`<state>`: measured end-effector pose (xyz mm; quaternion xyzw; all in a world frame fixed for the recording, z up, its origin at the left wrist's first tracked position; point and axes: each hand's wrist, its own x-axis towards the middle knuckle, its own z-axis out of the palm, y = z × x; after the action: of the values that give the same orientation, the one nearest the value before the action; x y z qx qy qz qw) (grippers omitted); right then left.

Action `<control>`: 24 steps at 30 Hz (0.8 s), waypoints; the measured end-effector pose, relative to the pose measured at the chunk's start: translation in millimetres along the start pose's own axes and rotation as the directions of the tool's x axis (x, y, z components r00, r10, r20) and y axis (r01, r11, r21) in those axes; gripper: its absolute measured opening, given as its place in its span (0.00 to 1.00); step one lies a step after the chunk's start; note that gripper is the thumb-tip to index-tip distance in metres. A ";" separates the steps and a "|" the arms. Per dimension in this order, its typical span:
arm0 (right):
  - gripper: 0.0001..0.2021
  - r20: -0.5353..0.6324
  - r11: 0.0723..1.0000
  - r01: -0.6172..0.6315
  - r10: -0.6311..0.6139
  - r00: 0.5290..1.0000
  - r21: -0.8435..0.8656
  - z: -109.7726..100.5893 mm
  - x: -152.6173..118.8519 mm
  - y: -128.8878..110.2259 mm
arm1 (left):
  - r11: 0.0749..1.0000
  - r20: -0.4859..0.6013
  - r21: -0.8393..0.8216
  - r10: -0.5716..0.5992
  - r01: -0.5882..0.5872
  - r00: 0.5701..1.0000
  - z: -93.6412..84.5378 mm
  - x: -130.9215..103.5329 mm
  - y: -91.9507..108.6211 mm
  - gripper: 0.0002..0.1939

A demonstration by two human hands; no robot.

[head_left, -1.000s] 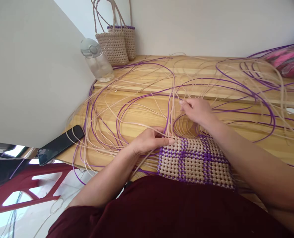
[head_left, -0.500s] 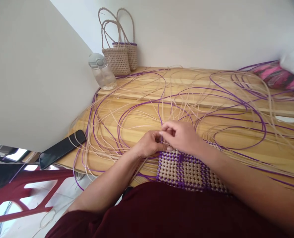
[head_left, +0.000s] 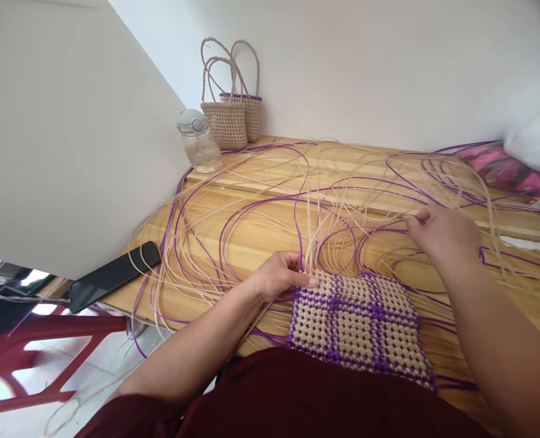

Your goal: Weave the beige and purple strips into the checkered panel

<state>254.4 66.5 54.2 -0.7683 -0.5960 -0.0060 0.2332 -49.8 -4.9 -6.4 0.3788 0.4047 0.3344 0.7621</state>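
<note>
A flat woven panel [head_left: 354, 328] in beige and purple check lies at the table's front edge, partly covered by my shirt. Long loose strands run out from its edges. My left hand [head_left: 281, 274] grips the panel's far left corner, thumb on top and fingers underneath. Away to the right, above the table, my right hand [head_left: 446, 234] pinches a thin beige strand [head_left: 391, 217] between thumb and fingertips. That strand stretches leftward toward the panel's far edge, where it mixes with other strands.
Loops of purple and beige strands spread over the wooden table [head_left: 261, 234]. Behind stand a water bottle [head_left: 201, 149] and two small woven bags [head_left: 227, 125]. A black phone [head_left: 115, 275] lies at the left edge, above a red stool [head_left: 69, 340]. A pink patterned bundle [head_left: 493, 167] sits far right.
My right hand has moved from beside the left hand out to the right, drawing a beige strand with it. More of the panel shows. My left hand stays at the corner.
</note>
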 end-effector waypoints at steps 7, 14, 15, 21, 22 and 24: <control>0.08 0.052 0.594 0.735 -0.788 0.614 0.327 12.2 -63.9 -86.5 | 1.000 0.050 -0.020 0.002 -0.001 0.999 -1.4 0.7 -1.0 0.21; 0.10 0.274 0.587 0.647 -0.806 0.525 0.486 39.9 -74.0 -83.0 | 1.000 0.020 0.001 0.007 -0.007 1.000 -0.5 0.6 -0.6 0.22; 0.10 0.281 0.609 0.605 -0.785 0.552 0.514 40.8 -74.8 -81.7 | 1.000 0.026 0.000 0.009 -0.009 1.000 -0.5 0.6 -0.6 0.22; 0.10 0.355 0.752 0.365 -0.605 0.713 0.549 41.5 -71.6 -73.0 | 1.000 0.065 -0.020 0.005 -0.003 0.998 -2.1 2.0 -3.5 0.20; 0.13 0.376 0.782 0.300 -0.550 0.746 0.547 43.1 -68.9 -69.0 | 1.000 0.069 -0.021 0.003 -0.001 0.998 -2.4 2.5 -4.1 0.19; 0.20 0.415 0.822 0.163 -0.435 0.799 0.546 47.9 -61.5 -59.9 | 1.000 0.068 -0.017 0.000 0.001 0.998 -2.8 3.3 -5.1 0.19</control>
<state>168.7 38.6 14.9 -0.5489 -0.7357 0.3141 0.2425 -49.7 -3.9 -13.0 0.3832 0.3757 0.3245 0.7789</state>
